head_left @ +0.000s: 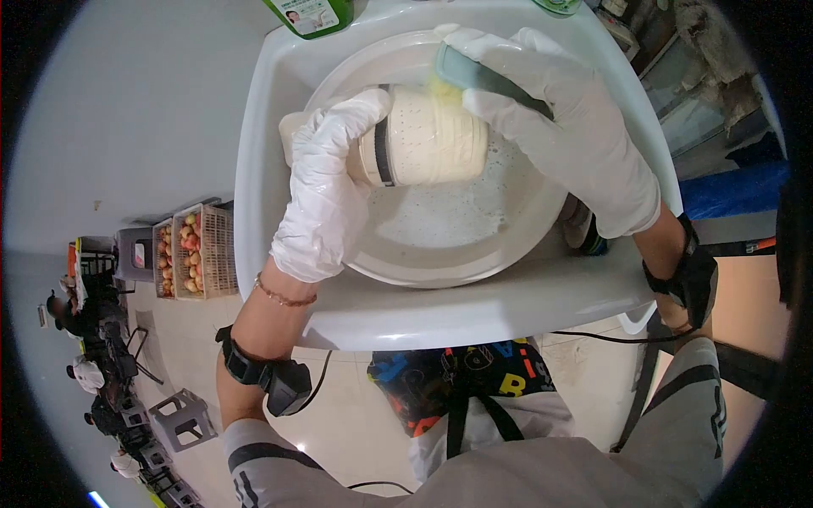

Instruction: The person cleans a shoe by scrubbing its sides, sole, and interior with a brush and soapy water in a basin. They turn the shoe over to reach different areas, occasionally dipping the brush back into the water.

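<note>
In white gloves, both my hands work over a round white basin (457, 275) of soapy water. My left hand (326, 173) is wrapped round a cream cup-shaped container (428, 140), held on its side, with a black band near the end by my palm. A cream piece (294, 135) sticks out behind this hand. My right hand (563, 114) grips a sponge with a pale green back (483, 72). Its yellow side rests against the upper side of the container, near the end away from my left hand.
The basin sits in a white sink (474, 317). A green bottle (312, 17) stands on its back rim. Something dark (583, 227) lies beside the basin at right. At left are crates of reddish round produce (193, 250), a grey stool (182, 419) and several people.
</note>
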### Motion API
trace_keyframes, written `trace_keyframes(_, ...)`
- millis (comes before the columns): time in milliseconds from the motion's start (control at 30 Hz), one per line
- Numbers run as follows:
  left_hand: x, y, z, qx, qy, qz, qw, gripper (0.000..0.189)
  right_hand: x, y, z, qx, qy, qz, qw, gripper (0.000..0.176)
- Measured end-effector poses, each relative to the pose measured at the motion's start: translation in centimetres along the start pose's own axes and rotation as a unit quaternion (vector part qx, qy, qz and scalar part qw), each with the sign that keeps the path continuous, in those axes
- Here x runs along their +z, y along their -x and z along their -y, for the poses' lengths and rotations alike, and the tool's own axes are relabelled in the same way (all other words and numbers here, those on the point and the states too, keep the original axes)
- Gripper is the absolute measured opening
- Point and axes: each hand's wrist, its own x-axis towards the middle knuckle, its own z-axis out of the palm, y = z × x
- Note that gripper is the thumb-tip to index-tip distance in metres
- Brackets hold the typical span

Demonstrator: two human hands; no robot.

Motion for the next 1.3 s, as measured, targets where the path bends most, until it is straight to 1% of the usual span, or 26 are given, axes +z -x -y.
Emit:
trace_keyframes(33, 0.0, 0.0, 0.0, 0.006, -0.015, 0.010, 1.000, 0.016, -0.1, 0.0, 0.0, 0.000, 0.000, 0.000, 1.000, 0.036)
trace_keyframes(100, -0.2, -0.2, 0.2, 0.011, -0.011, 0.019, 1.000, 0.017, -0.3, -0.1, 0.1, 0.051, -0.011, 0.030, 0.998, 0.035)
trace_keyframes(167, -0.9, -0.6, 0.6, 0.016, -0.007, 0.028, 0.999, 0.018, -0.1, -0.1, -0.3, 0.042, -0.016, 0.014, 0.999, 0.035)
trace_keyframes(200, -1.5, -0.9, 0.7, 0.024, -0.046, 0.064, 0.997, 0.022, -0.1, -0.1, -0.5, 0.033, -0.022, -0.002, 0.999, 0.035)
trace_keyframes(233, -1.8, -1.0, 0.7, 0.032, -0.084, 0.100, 0.991, 0.026, -0.6, -0.9, 0.8, 0.033, -0.021, -0.003, 0.999, 0.035)
trace_keyframes(267, -1.5, -0.8, 0.7, 0.032, -0.084, 0.101, 0.991, 0.026, -1.6, -1.8, 2.5, 0.044, 0.017, 0.009, 0.999, 0.034)
trace_keyframes(300, -1.0, -0.4, 0.7, 0.024, -0.053, 0.092, 0.994, 0.031, -2.1, -2.4, 3.6, 0.054, 0.054, 0.020, 0.997, 0.033)
trace_keyframes(333, -0.7, -0.1, 0.5, 0.015, -0.021, 0.083, 0.996, 0.036, -2.0, -2.3, 3.0, 0.054, 0.055, 0.020, 0.997, 0.033)
trace_keyframes(367, -0.4, 0.1, 0.4, 0.015, -0.021, 0.083, 0.996, 0.036, -1.6, -2.0, 1.9, 0.074, 0.014, 0.016, 0.997, 0.036)
trace_keyframes(400, -0.1, 0.3, 0.2, 0.023, -0.046, 0.096, 0.994, 0.040, -1.4, -1.9, 1.2, 0.093, -0.026, 0.012, 0.995, 0.038)
trace_keyframes(433, 0.0, 0.4, 0.1, 0.031, -0.071, 0.110, 0.991, 0.045, -1.3, -1.8, 0.9, 0.094, -0.026, 0.012, 0.995, 0.038)
trace_keyframes(500, -0.2, 0.5, 0.1, 0.034, -0.089, 0.116, 0.989, 0.046, -1.2, -1.8, 0.7, 0.052, -0.013, -0.008, 0.999, 0.038)
trace_keyframes(567, -0.6, 0.4, 0.1, 0.036, -0.105, 0.122, 0.986, 0.046, -1.3, -2.1, 0.7, 0.048, -0.005, 0.000, 0.999, 0.038)
trace_keyframes(633, -1.4, 0.2, 0.2, 0.025, -0.031, 0.174, 0.984, 0.045, -1.2, -1.8, 0.4, 0.044, 0.003, 0.007, 0.999, 0.037)
trace_keyframes(667, -1.5, 0.2, 0.3, 0.025, -0.031, 0.175, 0.984, 0.045, -0.8, -1.1, -0.2, 0.043, 0.001, 0.000, 0.999, 0.035)
trace_keyframes(733, -1.3, 0.1, 0.4, -0.015, 0.067, 0.077, 0.995, 0.045, -0.4, -0.7, -0.4, 0.043, 0.000, -0.008, 0.999, 0.034)
trace_keyframes(767, -1.0, 0.1, 0.2, -0.015, 0.067, 0.079, 0.995, 0.045, -0.3, -0.7, -0.3, 0.050, -0.014, -0.002, 0.999, 0.033)
trace_keyframes(833, 0.1, 0.2, -0.7, -0.042, 0.086, 0.022, 0.995, 0.044, -0.2, -0.9, -0.1, 0.058, -0.029, 0.005, 0.998, 0.033)
trace_keyframes(900, -0.2, -0.1, -0.9, -0.053, 0.071, 0.027, 0.996, 0.043, -0.2, -0.9, 0.1, 0.032, 0.001, 0.037, 0.999, 0.034)
trace_keyframes(967, -0.2, 0.2, -0.4, -0.062, 0.053, 0.033, 0.996, 0.042, 0.0, -0.1, 0.0, 0.014, 0.004, 0.021, 1.000, 0.034)
trace_keyframes(1000, -0.2, 0.3, -0.4, -0.053, 0.018, 0.033, 0.998, 0.040, 0.2, -0.1, 0.0, -0.004, 0.007, 0.009, 1.000, 0.034)
trace_keyframes(1033, -0.1, 0.5, -0.4, -0.043, -0.018, 0.033, 0.998, 0.038, 0.4, 0.2, -0.2, -0.003, 0.006, 0.008, 1.000, 0.034)
trace_keyframes(1167, 0.0, 0.6, -0.6, -0.061, -0.063, 0.019, 0.996, 0.036, 0.4, 0.2, -0.4, -0.013, 0.011, -0.008, 1.000, 0.033)
trace_keyframes(1233, 0.1, 0.8, -0.5, -0.051, -0.062, 0.035, 0.996, 0.034, 0.4, 0.1, -0.5, -0.017, 0.010, -0.011, 1.000, 0.033)
trace_keyframes(1267, 0.0, 0.8, -0.4, -0.051, -0.062, 0.035, 0.996, 0.034, 0.4, 0.2, -0.6, -0.001, 0.013, -0.007, 1.000, 0.033)
trace_keyframes(1300, -0.5, 0.8, -0.2, -0.039, -0.063, 0.063, 0.995, 0.034, 0.3, 0.2, -0.7, 0.015, 0.016, -0.003, 1.000, 0.036)
